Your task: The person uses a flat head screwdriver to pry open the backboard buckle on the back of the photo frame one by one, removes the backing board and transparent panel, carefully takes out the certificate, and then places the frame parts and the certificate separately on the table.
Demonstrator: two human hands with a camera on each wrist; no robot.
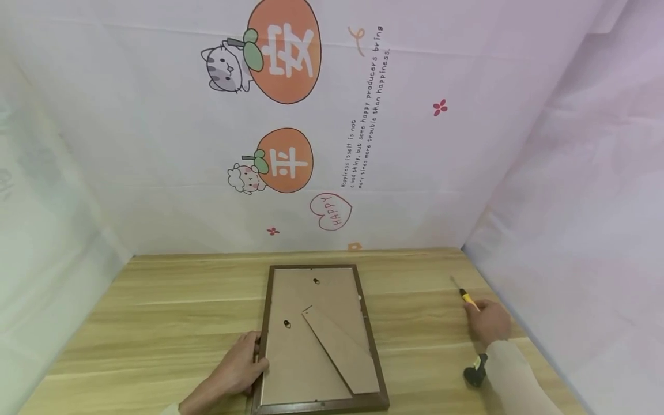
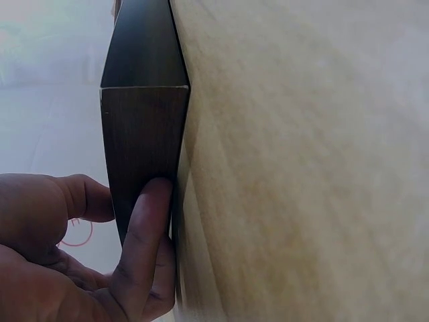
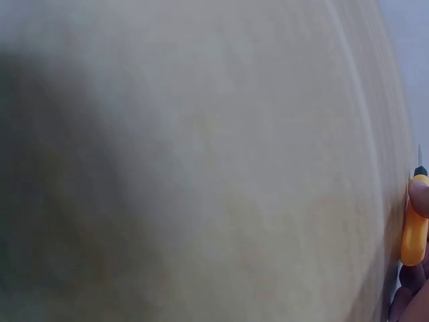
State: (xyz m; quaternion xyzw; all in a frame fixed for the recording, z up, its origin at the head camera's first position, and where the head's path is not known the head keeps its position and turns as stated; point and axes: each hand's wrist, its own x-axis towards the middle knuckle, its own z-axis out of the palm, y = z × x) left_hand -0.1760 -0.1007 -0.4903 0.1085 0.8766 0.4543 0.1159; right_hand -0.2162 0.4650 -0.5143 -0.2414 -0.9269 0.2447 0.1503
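A picture frame [image 1: 320, 340] with a dark brown border lies face down, its beige back board upward. On that back are two small hanging rings and a slanted easel stand leg [image 1: 342, 351]. At the frame's left border, my left hand [image 1: 238, 364] grips the edge, thumb on top and fingers at the side. The left wrist view shows this hand [image 2: 100, 258] pinching the dark frame edge [image 2: 144, 127]. Over at the right, my right hand [image 1: 490, 321] holds a screwdriver [image 1: 468, 298] by its yellow handle, the shaft pointing away. The right wrist view catches the yellow handle [image 3: 414, 231] at its edge.
A small black object [image 1: 474, 372] with a yellowish patch is beside the right sleeve; its kind is unclear. The wood-grain table [image 1: 181, 311] meets a printed white cloth [image 1: 415, 173] at the back, with pale cloth hanging on both sides.
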